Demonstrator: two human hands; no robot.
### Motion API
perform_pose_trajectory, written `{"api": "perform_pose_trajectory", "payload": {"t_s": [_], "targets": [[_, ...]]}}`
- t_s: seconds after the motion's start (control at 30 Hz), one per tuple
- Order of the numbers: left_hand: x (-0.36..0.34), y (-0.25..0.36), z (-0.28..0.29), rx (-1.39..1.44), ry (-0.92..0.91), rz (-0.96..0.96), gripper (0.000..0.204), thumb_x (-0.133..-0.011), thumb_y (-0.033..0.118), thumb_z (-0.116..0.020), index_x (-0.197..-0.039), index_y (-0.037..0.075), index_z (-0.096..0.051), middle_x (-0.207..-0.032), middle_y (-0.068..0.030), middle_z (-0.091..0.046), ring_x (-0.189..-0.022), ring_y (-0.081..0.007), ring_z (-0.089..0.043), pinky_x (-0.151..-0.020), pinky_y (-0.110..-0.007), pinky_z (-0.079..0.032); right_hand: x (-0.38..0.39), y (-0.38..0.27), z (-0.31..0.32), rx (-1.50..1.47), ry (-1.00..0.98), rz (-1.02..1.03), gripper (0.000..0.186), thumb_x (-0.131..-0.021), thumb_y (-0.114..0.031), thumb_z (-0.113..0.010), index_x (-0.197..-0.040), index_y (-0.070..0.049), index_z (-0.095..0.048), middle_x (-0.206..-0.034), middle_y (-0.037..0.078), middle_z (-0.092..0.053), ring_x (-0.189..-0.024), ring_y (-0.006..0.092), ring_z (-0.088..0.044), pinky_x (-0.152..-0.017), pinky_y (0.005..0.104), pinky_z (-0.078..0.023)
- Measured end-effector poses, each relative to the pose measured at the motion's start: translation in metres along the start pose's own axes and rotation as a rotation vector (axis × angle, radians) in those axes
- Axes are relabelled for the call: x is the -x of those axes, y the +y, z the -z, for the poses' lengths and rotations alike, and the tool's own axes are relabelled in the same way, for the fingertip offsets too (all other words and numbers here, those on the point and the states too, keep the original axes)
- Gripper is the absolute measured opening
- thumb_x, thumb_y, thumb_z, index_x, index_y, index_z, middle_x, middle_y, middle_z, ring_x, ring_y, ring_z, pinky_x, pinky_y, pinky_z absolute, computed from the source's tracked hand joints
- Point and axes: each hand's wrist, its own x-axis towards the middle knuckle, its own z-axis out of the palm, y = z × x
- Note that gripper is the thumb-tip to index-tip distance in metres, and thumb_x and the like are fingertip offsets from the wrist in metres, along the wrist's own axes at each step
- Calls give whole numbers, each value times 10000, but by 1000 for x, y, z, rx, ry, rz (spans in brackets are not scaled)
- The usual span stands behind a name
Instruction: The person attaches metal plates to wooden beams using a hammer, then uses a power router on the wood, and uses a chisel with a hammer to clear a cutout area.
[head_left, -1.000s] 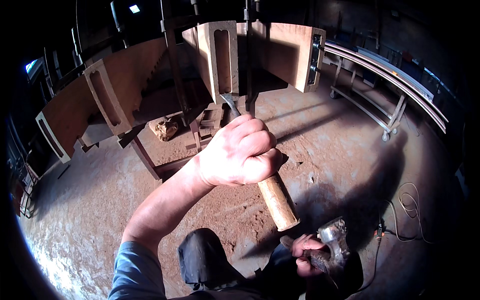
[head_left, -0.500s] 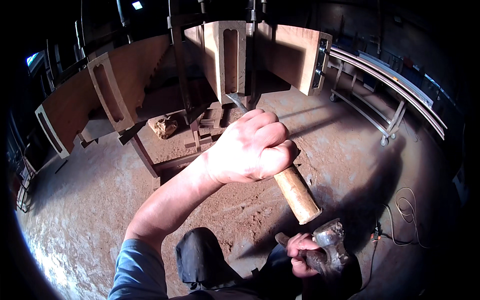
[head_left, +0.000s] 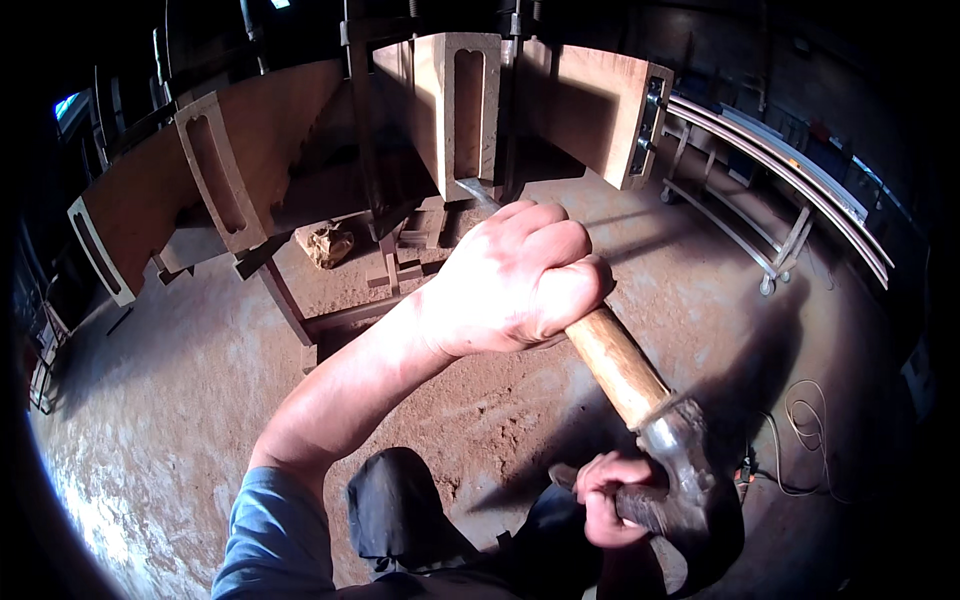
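Note:
My left hand (head_left: 525, 275) is closed around the wooden handle of a chisel (head_left: 622, 368). The chisel slants away from me, and its metal blade meets the lower end of a long slot in the upright wooden block (head_left: 488, 110). In my right hand (head_left: 612, 498) is a hammer (head_left: 680, 455), fingers wrapped round its dark handle. The hammer's metal face is against the butt end of the chisel handle. My left fingertips are hidden behind the hand.
More slotted boards (head_left: 215, 180) stand at the left, and another with dark metal fittings (head_left: 612, 115) at the right. Clamps (head_left: 358, 120) rise between them. A wheeled cart (head_left: 745, 235) carries long strips. A cable (head_left: 820, 440) lies on the dusty floor.
The hammer has moved up onto the chisel's butt end, where before there was a gap. My left hand and the chisel have shifted slightly in the view.

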Motion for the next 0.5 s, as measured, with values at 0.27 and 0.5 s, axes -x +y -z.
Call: {"api": "perform_pose_trajectory", "payload": {"t_s": [0.27, 0.5], "targets": [[0, -3, 0, -2, -5, -3, 191, -700, 149, -645, -777, 90, -480, -683, -40, -434, -600, -218, -477, -533, -341, -411, 16, -4, 11, 205, 28, -7, 237, -895, -139, -655, -973, -37, -456, -677, 57, -504, -523, 158, -500, -507, 309, -466], [0, 0, 1, 43, 31, 29, 189, -700, 144, -655, -759, 85, -486, -688, -45, -447, -609, -233, -491, -541, -353, -412, 20, -2, 17, 143, 9, 11, 256, -888, -123, -682, -982, -30, -463, -673, 61, -518, -530, 151, -495, -511, 297, -447]]}}
